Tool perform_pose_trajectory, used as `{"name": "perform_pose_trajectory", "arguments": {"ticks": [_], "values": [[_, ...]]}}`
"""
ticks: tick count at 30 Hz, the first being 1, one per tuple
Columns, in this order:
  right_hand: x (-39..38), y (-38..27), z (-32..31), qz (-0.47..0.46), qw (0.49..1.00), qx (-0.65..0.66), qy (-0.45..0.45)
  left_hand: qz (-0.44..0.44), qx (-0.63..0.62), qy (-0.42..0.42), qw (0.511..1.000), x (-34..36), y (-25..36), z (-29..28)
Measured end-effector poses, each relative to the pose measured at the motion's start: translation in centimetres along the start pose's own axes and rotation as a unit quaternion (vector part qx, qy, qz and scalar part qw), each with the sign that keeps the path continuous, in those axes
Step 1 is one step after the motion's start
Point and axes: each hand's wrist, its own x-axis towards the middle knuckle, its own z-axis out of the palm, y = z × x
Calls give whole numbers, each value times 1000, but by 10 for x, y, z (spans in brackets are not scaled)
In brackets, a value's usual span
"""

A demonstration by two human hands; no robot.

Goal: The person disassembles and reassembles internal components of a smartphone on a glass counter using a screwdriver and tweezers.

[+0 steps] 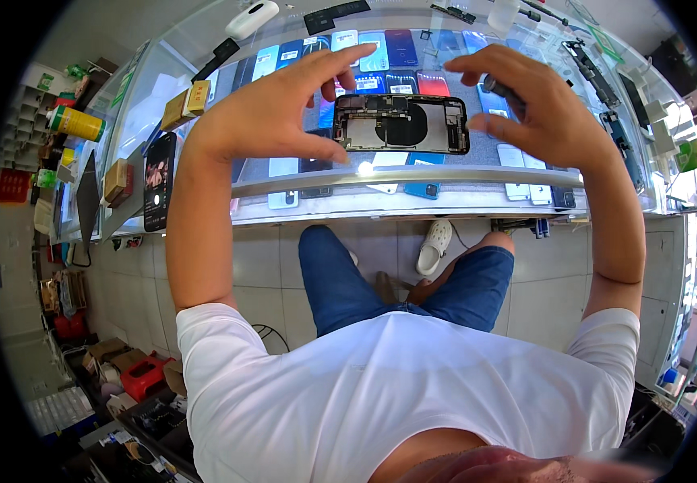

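Looking from the near counter edge [413, 177] upward, we see our left hand [276, 113] spread loose beside the opened phone [401, 123] at upper centre, our right hand [533, 101] gripping a dark tool [500, 88]; display phones [401, 47] lie beyond.

1. A glass display counter [445, 175] with a metal front edge curves across the upper half of the view.
2. An opened phone housing [401, 123], its inner parts exposed, lies flat on the glass at centre.
3. A black phone [159, 181] rests near the left end.
4. Small cardboard boxes [186, 105] sit beyond it.
5. A white case [252, 18] lies at the far edge.
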Motion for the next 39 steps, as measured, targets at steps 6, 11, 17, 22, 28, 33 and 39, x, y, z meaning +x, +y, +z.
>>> {"name": "perform_pose_trajectory", "arguments": {"ticks": [6,11,17,22,28,33,39], "values": [[-13,31,-45,54,977,187,84,27,-81,233,969,10,-28,-22],[-12,30,-65,129,886,416,157,-33,110,277,954,21,-30,-7],[-57,11,-120,132,909,194,344,-41,72,269,960,19,-30,-1],[-116,10,-158,249,900,143,328,-43,46,253,966,22,-25,-1],[-184,72,-156,358,886,-27,294,-27,64,230,971,23,-24,2],[-198,80,-141,391,873,-45,287,-27,54,223,973,22,-24,1],[-141,66,-111,343,915,-73,198,-23,70,221,973,23,-19,3]]}}
